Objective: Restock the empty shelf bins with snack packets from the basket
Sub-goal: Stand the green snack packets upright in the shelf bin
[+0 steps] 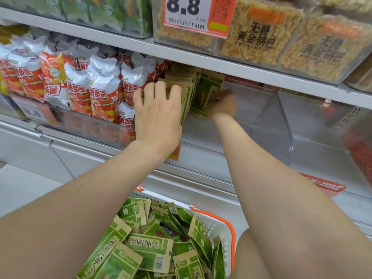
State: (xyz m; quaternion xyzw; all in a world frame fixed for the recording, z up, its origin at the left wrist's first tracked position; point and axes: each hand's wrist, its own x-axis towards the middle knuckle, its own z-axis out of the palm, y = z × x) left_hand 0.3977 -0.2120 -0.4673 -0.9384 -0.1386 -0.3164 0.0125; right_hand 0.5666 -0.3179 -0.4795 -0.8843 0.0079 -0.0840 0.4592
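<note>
Snack packets (181,85) in green and kraft paper stand on edge in a tight row at the left end of a clear shelf bin (281,121), pushed up against the bin's left wall. Beyond that wall, red-and-white chip bags (100,91) fill the neighbouring bin. The left hand (159,113) lies against the near face of the row with its fingers spread and nearly straight, the tips reaching the packets' top edges; it presses on them and grips nothing. Just to the right, the right hand (223,105) is deeper inside the bin, its fingers closed on the upright packet (207,93) at the right end of the row, which touches or nearly touches its neighbours. The rest of the bin to the right of that hand holds nothing visible. Below both forearms sits a white basket (221,224) with an orange handle, heaped with loose packets (149,248) of the same kind lying at all angles, well apart from either hand. On the shelf above, a price tag (187,11) reading 8.8 hangs on the front of a bin of yellow rice-crust packs (259,33).
</note>
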